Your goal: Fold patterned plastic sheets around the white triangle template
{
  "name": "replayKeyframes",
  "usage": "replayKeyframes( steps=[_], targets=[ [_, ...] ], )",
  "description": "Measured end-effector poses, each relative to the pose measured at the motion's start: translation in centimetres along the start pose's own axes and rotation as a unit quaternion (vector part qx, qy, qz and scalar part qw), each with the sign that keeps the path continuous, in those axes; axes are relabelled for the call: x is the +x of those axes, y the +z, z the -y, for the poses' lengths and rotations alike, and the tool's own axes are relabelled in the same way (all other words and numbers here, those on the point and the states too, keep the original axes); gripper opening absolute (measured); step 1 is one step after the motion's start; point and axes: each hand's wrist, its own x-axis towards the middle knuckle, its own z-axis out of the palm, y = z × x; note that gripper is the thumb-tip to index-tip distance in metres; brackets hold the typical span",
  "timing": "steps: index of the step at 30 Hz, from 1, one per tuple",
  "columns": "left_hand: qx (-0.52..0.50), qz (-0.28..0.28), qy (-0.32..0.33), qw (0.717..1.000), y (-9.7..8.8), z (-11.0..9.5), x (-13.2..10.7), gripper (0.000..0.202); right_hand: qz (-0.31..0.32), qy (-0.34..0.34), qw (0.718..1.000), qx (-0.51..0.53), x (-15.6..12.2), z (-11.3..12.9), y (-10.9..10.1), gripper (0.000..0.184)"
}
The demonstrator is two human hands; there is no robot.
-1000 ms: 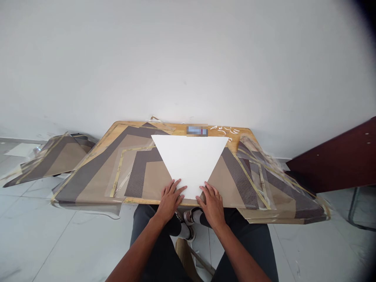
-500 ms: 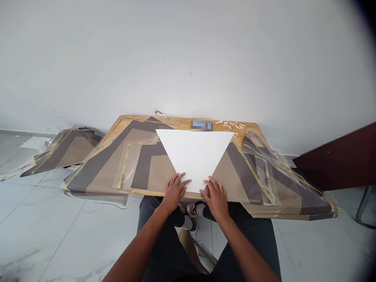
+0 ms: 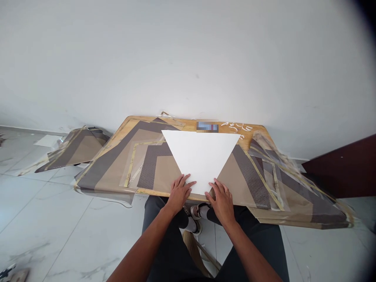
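On the wooden counter [image 3: 188,124], the left hand [image 3: 179,194] and right hand [image 3: 221,203] are pressing, each grip wide and flat, against the lower point of a white paper triangle [image 3: 199,156].

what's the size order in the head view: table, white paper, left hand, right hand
1. The table
2. The white paper
3. The left hand and right hand look alike, and both are nearer the camera, so I won't rank them.

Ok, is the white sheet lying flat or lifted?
Flat: the white sheet rests under the left hand and right hand, no edge raised.
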Motion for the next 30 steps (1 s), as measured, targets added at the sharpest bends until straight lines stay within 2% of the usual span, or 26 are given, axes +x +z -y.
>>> replayKeyframes(
  steps=[19,30],
  targets=[
    [-0.038,0.029,-0.011,0.999,-0.8,-0.3,0.4,0.048,0.017,0.008,1.0,0.007,0.1,0.0,-1.0,0.042],
    [-0.058,0.029,0.003,0.998,-1.1,-0.1,0.3,0.049,0.023,0.005,1.0,0.013,0.3,-0.6,-1.1,0.041]
  ],
)
